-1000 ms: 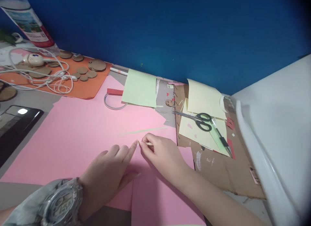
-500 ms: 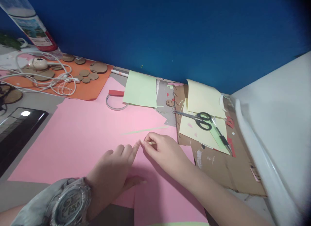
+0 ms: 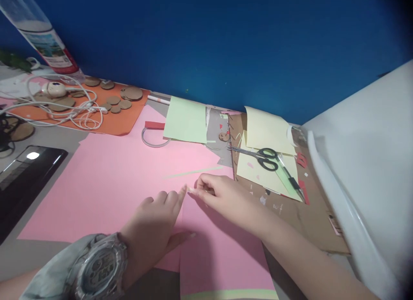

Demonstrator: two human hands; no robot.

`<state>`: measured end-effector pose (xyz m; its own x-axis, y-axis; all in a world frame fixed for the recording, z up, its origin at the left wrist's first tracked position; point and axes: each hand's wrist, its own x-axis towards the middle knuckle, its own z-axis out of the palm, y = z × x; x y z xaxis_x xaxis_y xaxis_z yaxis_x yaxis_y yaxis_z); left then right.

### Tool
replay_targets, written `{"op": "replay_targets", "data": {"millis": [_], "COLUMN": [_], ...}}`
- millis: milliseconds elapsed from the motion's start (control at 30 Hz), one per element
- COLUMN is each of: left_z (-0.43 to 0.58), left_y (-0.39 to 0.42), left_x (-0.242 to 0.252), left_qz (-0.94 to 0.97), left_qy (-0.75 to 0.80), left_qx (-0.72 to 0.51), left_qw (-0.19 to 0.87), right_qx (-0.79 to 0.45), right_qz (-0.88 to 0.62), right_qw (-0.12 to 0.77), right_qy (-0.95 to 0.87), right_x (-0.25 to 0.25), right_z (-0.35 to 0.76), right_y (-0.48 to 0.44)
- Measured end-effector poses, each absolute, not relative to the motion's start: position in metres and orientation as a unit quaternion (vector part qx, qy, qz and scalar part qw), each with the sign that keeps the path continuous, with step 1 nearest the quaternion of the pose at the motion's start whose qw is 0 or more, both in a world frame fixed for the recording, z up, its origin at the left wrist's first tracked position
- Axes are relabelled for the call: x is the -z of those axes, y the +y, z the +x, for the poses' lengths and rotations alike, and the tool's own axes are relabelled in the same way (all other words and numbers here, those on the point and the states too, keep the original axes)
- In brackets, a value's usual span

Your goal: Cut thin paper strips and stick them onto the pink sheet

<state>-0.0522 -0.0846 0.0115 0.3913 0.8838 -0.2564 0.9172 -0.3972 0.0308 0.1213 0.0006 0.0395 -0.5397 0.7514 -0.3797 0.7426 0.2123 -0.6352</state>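
My right hand [image 3: 226, 194] is closed in a pinch, thumb against curled fingers, on a small pale paper strip [image 3: 190, 189] mostly hidden by the fingertips. Touching that spot is the outstretched index finger of my left hand [image 3: 158, 216]; its thumb is spread away and its other fingers are bent. Both hands rest over large pink paper [image 3: 112, 175] and a second pink sheet [image 3: 226, 257] overlapping it. Just beyond the fingertips lies a thin light green strip [image 3: 195, 171].
Black-handled scissors [image 3: 267, 159] and a pen [image 3: 290, 177] lie on yellow paper over cardboard at right. Behind are a green sheet [image 3: 185, 121] and a grey ring [image 3: 155, 143]. A phone [image 3: 29, 179], tangled earphones [image 3: 87, 108] and a bottle [image 3: 48, 46] occupy the left.
The right fingers have shifted slightly, and less of the pale strip shows between them. The left index finger stays at the same spot. The whole view has moved a little.
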Motion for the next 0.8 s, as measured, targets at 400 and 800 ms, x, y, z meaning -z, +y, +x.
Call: {"op": "replay_targets", "data": {"millis": [400,800], "left_z": [-0.051,-0.053], "left_y": [-0.081,-0.083], "left_x": [-0.013,-0.012], "left_qz": [0.837,0.843], "left_qy": [0.531,0.524], "left_qx": [0.119,0.111], "left_qw": [0.053,0.054], "right_qx": [-0.559,-0.704], "right_qz": [-0.36,-0.289], "right_qw": [-0.082,-0.062], "right_qy": [-0.743,-0.646], "right_x": [-0.062,-0.072], "right_z": [0.127,0.131], "right_y": [0.03,0.038]}}
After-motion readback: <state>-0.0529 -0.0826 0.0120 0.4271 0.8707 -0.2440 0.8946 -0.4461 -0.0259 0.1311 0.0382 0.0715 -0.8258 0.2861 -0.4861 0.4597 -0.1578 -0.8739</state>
